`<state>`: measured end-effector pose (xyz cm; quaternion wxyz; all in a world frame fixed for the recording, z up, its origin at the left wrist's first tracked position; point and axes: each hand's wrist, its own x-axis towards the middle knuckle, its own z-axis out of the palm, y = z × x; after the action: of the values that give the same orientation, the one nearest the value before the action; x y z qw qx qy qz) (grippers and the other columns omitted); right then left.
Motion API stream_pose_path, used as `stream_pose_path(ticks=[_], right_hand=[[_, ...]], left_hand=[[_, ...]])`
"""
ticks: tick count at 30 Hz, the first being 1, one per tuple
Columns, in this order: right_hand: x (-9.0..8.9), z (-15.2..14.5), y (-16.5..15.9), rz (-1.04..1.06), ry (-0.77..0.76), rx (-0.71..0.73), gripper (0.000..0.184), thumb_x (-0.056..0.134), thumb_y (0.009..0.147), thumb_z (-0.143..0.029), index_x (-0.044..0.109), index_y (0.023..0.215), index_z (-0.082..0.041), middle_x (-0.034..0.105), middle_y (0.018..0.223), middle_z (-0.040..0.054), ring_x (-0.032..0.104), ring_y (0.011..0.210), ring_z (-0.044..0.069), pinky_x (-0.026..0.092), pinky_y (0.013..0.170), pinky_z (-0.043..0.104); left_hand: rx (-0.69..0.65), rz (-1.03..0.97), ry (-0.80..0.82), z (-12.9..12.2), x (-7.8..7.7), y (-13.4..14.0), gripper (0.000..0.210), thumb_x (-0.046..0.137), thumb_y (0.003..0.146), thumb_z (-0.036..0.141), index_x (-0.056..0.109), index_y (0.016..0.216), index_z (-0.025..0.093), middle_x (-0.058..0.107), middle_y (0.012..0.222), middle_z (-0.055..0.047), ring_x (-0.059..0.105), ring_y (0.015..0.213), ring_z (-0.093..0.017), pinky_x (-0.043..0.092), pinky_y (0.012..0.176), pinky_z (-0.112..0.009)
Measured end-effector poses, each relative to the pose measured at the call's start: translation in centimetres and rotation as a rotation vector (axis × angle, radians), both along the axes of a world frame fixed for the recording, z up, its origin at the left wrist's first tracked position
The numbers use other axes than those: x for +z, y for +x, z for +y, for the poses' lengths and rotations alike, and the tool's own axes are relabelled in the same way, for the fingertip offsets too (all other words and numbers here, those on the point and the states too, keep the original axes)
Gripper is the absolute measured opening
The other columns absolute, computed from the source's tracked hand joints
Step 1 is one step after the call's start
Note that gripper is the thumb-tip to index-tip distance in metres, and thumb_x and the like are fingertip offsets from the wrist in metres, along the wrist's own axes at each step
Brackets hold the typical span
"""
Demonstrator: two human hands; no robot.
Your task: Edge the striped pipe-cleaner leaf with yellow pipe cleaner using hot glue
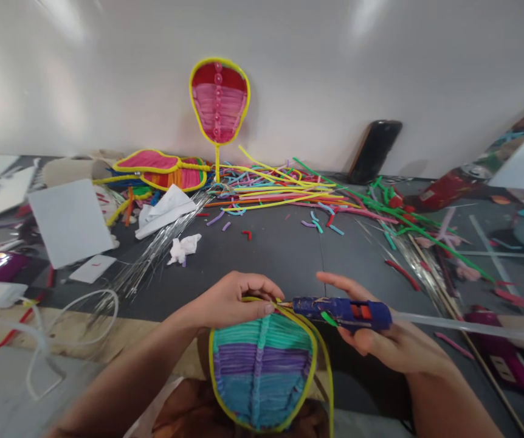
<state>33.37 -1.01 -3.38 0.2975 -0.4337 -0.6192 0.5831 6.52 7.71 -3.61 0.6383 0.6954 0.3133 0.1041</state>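
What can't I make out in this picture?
In the head view:
Handle of the glue gun: mostly hidden by the right hand.
Top edge of the panel: partly covered by the left hand.
Lower end of the yellow strip: cut off by the bottom edge.
Any print on the can: too blurred.

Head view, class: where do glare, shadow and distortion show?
Head view: pale glare streaks the upper wall; a faint shadow falls beside the phone; the drink can leans outward, perhaps lens distortion; the glue gun's outline reads clearly.
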Motion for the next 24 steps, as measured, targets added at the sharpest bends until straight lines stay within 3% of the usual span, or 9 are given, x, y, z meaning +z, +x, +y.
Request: stream_pose_path(ticks=[8,17,24], right_hand=[[-0.4,-0.2,0.4,-0.025,-0.002,0.019,0.08,0.048,0.084,-0.068,0.025,0.145,-0.023,0.051,0.062,-0.004,0.04,0.048,0.01,0.029,0.042,0.021],[-0.9,0.1,0.7,0.144,-0.112,0.066,0.067,0.043,0.088,-0.065,0.025,0.137,-0.021,0.054,0.067,-0.0016,0.043,0.05,0.011,0.033,0.046,0.021],[-1.3,0.0,0.9,0.169,-0.094,0.022,0.059,0.049,0.086,-0.065,0.043,0.122,-0.018,0.062,0.077,0.0059,0.051,0.058,0.013,0.038,0.049,0.023]], left_hand=[[-0.008,-0.006,-0.012,0.1,0.2,0.0,0.023,0.061,0.084,0.026,0.066,0.101,0.013,0.073,0.094,-0.007,0.066,0.081,-0.014,0.05,0.071,-0.021],[-0.008,0.0,-0.008,0.1,0.1,0.0,0.023,0.061,0.085,0.026,0.067,0.102,0.013,0.072,0.096,-0.007,0.066,0.084,-0.015,0.05,0.073,-0.021],[-0.01,-0.019,-0.026,0.1,0.1,-0.1,0.021,0.061,0.085,0.025,0.066,0.102,0.013,0.072,0.096,-0.007,0.065,0.084,-0.014,0.049,0.073,-0.021]])
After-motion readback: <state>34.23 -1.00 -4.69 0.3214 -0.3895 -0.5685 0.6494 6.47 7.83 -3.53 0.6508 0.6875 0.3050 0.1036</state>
